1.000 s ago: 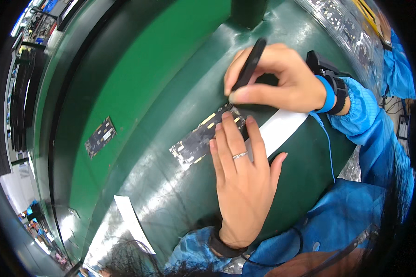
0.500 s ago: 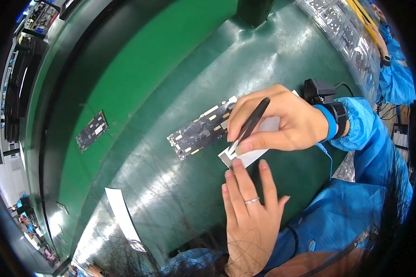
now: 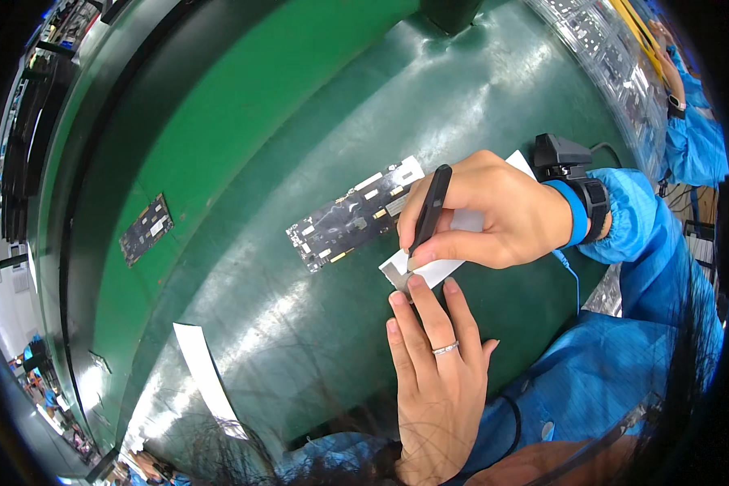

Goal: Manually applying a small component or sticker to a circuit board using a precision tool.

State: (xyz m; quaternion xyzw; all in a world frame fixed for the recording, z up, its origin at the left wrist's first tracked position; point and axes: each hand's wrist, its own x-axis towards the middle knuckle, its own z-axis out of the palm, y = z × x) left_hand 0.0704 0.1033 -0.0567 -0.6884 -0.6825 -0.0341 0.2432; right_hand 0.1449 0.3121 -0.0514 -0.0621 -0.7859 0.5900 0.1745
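Observation:
My right hand point(image 3: 494, 215) grips slim black tweezers point(image 3: 431, 206) between thumb and fingers, tips down at a white strip point(image 3: 441, 271). At its near left end the strip carries a grey patch point(image 3: 398, 267); the tweezer tips are partly hidden by my thumb. My left hand point(image 3: 439, 356), fingers stretched out, has its fingertips at the edge of that patch. Just beyond, a long dark circuit board point(image 3: 344, 217) lies on the dark green table, its right end partly behind my right hand.
Another dark circuit board point(image 3: 147, 230) lies on the brighter green surface to the left. A loose white strip point(image 3: 207, 377) rests at the near left. Beside my right wrist stands a black device point(image 3: 560, 154). Clear plastic trays point(image 3: 595, 65) fill the far right, near another person's blue sleeve point(image 3: 692, 146).
The tweezers stand more upright, and my right hand has shifted slightly. The boards and loose strip appear a little further left in the picture. My left hand stays at the patch.

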